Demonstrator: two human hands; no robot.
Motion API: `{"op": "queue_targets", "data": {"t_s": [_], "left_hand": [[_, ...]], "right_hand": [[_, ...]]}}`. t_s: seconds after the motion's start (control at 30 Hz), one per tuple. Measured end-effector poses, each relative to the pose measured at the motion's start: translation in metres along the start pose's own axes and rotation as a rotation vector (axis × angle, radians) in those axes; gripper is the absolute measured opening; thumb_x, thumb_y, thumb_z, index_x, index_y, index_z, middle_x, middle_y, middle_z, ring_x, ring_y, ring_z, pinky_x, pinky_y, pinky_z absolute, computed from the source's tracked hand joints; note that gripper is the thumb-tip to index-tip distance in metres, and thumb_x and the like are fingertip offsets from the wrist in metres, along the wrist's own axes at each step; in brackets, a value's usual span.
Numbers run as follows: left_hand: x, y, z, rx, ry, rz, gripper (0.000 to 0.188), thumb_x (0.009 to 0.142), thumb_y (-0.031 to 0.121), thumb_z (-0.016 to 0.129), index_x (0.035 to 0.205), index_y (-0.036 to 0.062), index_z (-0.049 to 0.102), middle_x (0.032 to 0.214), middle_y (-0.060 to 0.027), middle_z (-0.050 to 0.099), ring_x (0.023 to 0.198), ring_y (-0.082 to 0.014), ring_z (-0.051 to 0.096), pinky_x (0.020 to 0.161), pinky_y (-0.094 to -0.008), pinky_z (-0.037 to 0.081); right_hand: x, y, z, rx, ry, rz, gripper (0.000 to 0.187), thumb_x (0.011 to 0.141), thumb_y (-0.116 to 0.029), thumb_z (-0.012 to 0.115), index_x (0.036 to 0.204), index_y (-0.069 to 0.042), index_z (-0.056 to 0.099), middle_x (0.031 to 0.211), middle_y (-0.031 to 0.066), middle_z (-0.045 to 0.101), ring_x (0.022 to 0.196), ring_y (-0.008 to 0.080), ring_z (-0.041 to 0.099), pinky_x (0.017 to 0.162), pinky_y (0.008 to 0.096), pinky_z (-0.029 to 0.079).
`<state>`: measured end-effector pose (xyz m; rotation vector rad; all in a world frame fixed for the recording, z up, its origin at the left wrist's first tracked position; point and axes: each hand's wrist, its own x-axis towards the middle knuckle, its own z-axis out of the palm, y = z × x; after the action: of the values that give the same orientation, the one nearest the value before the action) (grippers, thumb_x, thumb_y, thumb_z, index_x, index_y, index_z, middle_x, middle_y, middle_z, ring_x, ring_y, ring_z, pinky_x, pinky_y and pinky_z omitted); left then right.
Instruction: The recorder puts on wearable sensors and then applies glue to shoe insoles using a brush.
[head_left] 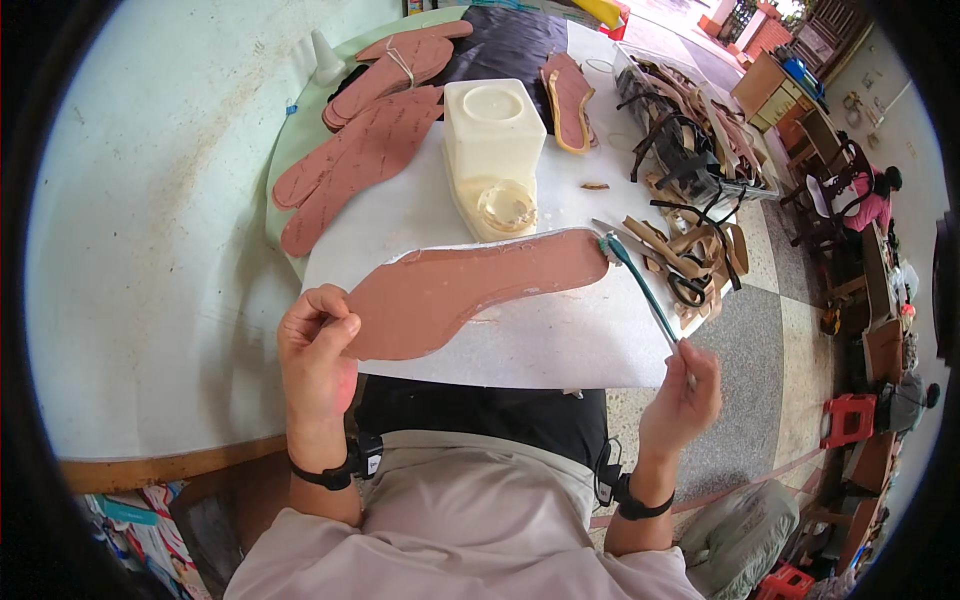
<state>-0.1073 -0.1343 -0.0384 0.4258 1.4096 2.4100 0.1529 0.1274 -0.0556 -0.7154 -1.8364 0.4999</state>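
Note:
My left hand (318, 340) pinches the wide end of a reddish-brown shoe insole (450, 290), thumb on top, and holds it out over the white table top. White glue-like stuff runs along its far edge. In my right hand (684, 392) is the handle of a green toothbrush (640, 275); its bristles touch the insole's narrow tip at the right. Just beyond the insole stands a cream plastic container (495, 125) with a round, crusted opening (507, 206) on its near side.
Several insoles (365, 150) lie at the far left, some tied together. One with a pale rim (570, 105) lies beyond the container. At right are scissors (688, 290), tan strips (685, 245) and a clear bin (700, 130) of straps. Other people (870, 200) sit farther right.

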Motion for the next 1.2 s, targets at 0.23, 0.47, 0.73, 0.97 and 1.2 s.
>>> {"op": "queue_targets", "data": {"t_s": [0.23, 0.47, 0.73, 0.97, 1.2], "left_hand": [[-0.001, 0.002, 0.002, -0.038, 0.044, -0.046, 0.012, 0.091, -0.006, 0.067, 0.097, 0.0036, 0.065, 0.095, 0.0012, 0.059, 0.083, -0.0063, 0.055, 0.075, -0.0229, 0.046], [-0.002, -0.003, 0.007, -0.078, 0.012, -0.099, 0.012, 0.093, -0.004, 0.067, 0.101, 0.0043, 0.066, 0.093, 0.0005, 0.065, 0.079, -0.0083, 0.063, 0.065, -0.0270, 0.051], [-0.005, -0.004, 0.015, -0.113, 0.024, -0.149, 0.011, 0.095, -0.003, 0.067, 0.102, 0.0057, 0.067, 0.093, -0.0001, 0.069, 0.080, -0.0099, 0.065, 0.066, -0.0276, 0.051], [-0.005, -0.005, 0.017, -0.152, 0.022, -0.171, 0.011, 0.096, -0.002, 0.067, 0.103, 0.0062, 0.068, 0.094, -0.0006, 0.070, 0.084, -0.0102, 0.067, 0.068, -0.0282, 0.052], [-0.004, -0.009, 0.016, -0.124, 0.021, -0.162, 0.011, 0.096, -0.002, 0.068, 0.103, 0.0054, 0.069, 0.094, -0.0007, 0.070, 0.083, -0.0096, 0.067, 0.069, -0.0286, 0.055]], "right_hand": [[-0.012, 0.000, -0.001, 0.007, -0.015, -0.005, 0.007, 0.095, 0.005, 0.071, 0.102, 0.003, 0.070, 0.088, 0.0108, 0.068, 0.076, 0.0155, 0.062, 0.066, 0.0270, 0.047], [-0.022, -0.012, 0.003, 0.063, -0.042, -0.037, 0.007, 0.096, 0.006, 0.070, 0.101, 0.002, 0.069, 0.093, 0.0137, 0.070, 0.078, 0.0179, 0.064, 0.067, 0.0277, 0.049], [-0.029, -0.026, 0.008, 0.085, -0.110, -0.112, 0.012, 0.093, 0.006, 0.070, 0.103, -0.001, 0.070, 0.087, 0.0137, 0.070, 0.068, 0.0186, 0.062, 0.060, 0.0284, 0.047], [-0.035, -0.040, 0.011, 0.152, -0.289, -0.202, 0.009, 0.097, 0.002, 0.069, 0.104, -0.001, 0.067, 0.083, 0.0121, 0.066, 0.065, 0.0174, 0.057, 0.056, 0.0293, 0.043], [-0.041, -0.036, 0.008, 0.391, -0.166, -0.114, 0.007, 0.103, -0.007, 0.065, 0.105, 0.000, 0.064, 0.087, 0.0113, 0.063, 0.068, 0.0182, 0.054, 0.063, 0.0299, 0.043]]}}
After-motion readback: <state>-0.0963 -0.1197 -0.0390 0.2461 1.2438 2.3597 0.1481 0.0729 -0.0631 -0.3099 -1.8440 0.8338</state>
